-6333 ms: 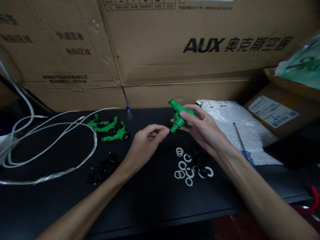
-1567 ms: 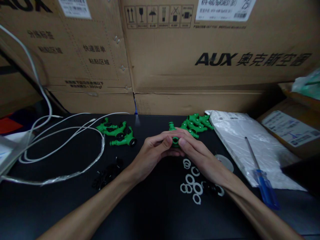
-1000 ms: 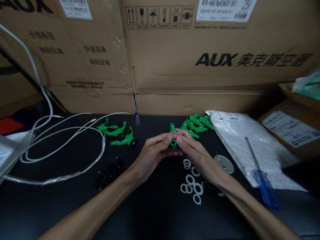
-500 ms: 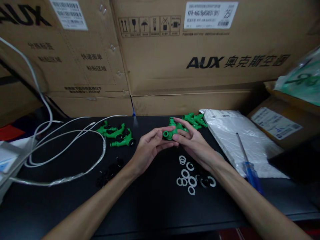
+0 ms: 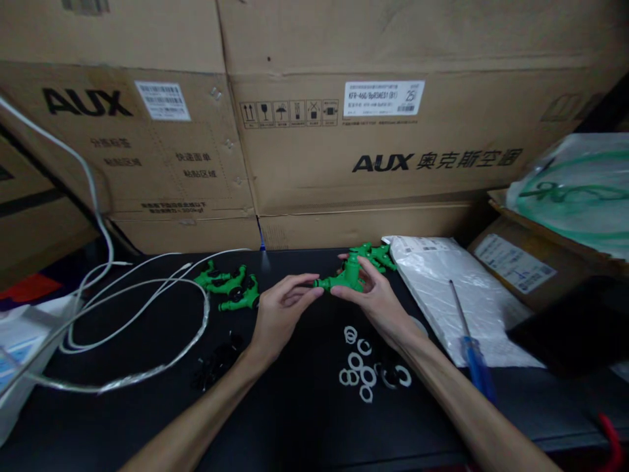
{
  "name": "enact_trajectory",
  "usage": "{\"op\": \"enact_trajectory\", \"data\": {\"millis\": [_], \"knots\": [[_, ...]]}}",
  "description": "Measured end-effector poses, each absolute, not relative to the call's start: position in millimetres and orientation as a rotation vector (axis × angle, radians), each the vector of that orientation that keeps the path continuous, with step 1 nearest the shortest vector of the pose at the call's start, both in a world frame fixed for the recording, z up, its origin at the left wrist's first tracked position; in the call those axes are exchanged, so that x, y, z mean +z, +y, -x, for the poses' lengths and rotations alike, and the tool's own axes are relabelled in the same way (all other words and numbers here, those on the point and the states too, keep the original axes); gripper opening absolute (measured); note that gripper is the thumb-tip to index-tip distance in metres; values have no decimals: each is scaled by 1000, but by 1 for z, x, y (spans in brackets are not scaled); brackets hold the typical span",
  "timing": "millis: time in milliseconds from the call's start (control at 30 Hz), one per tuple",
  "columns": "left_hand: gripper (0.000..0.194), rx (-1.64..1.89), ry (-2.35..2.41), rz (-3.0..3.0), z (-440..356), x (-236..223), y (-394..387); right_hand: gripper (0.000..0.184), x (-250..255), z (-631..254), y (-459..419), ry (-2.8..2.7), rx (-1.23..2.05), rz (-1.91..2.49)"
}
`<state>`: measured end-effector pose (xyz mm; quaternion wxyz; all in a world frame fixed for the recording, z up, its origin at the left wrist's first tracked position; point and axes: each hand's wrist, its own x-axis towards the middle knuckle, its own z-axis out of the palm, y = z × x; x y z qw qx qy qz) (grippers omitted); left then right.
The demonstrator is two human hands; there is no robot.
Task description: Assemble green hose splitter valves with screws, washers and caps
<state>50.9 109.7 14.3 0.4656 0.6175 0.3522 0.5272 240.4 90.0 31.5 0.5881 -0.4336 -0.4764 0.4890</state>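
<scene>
Above the middle of the black table I hold a green plastic Y-shaped hose connector. My right hand is closed around its body, with one branch pointing up and another towards the left. At that left branch my left hand pinches the tip between thumb and fingers. Several white ring washers lie below my right hand, with dark rings beside them. Further green connectors lie left of my left hand. Another group of green connectors sits behind my right hand.
A white cable loops across the left. Small black parts lie by my left forearm. At right are a white plastic package, a blue-handled screwdriver on it, and a carton. Large cardboard boxes stand behind.
The connector has been turned, so one branch now points left and another up. My left hand has shifted from around its body to the left branch's tip. The camera view has tilted up.
</scene>
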Motion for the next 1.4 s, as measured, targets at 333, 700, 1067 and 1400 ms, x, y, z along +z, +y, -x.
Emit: {"op": "enact_trajectory", "data": {"millis": [333, 700, 1067, 1400], "knots": [[33, 1034, 910, -1305, -52, 12, 114, 75, 29, -246, 94, -1134, 1066, 1004], [25, 434, 780, -2070, -58, 33, 83, 43, 40, -257, 98, -883, 1117, 949], [17, 326, 886, -2152, -76, 24, 67, 41, 40, -244, 87, -1008, 1204, 937], [25, 295, 987, -2091, -80, 22, 61, 34, 44, -239, 83, -1147, 1241, 910]]}}
